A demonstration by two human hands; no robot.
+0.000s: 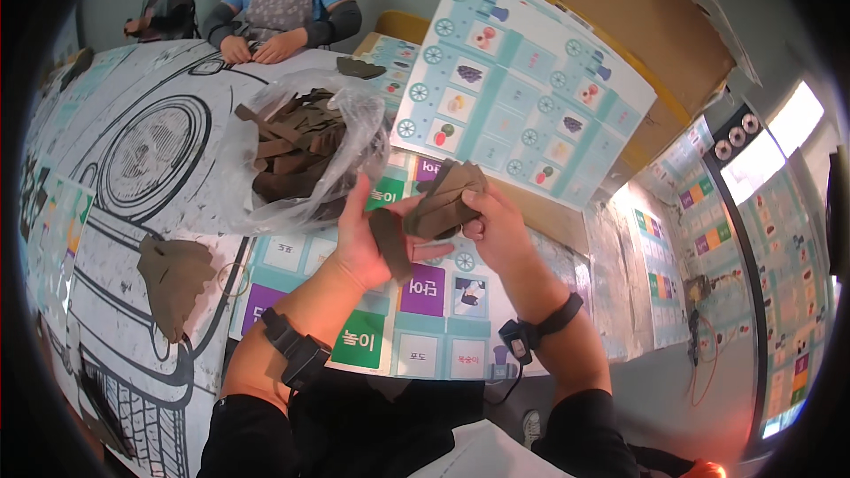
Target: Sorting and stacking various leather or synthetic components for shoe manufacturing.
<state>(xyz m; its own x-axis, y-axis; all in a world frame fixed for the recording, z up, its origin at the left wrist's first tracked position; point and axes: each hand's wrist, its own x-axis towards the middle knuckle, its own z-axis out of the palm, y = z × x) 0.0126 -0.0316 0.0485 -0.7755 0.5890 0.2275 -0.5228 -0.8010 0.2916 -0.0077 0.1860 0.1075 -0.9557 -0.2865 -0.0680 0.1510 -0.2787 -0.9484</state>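
My right hand (492,219) pinches a small stack of brown fabric pieces (450,198) between thumb and fingers, above the printed sheet (372,305) on the table. Under the left side of that stack is my left hand (354,243), palm up and thumb raised, with its fingers partly hidden behind the pieces. A single brown strip (390,246) hangs across the left fingers, its lower end free. Just beyond my left hand stands a clear plastic bag (237,168), open at the top and filled with a heap of brown strips (301,146).
A scalloped brown piece (175,274) lies on the left beside a thin ring-shaped band (234,279). Another brown piece (360,67) lies beyond the bag. Large printed boards (522,80) lean against a cardboard box (642,22) at right. Across the table, a co-worker's hands (261,48) rest together.
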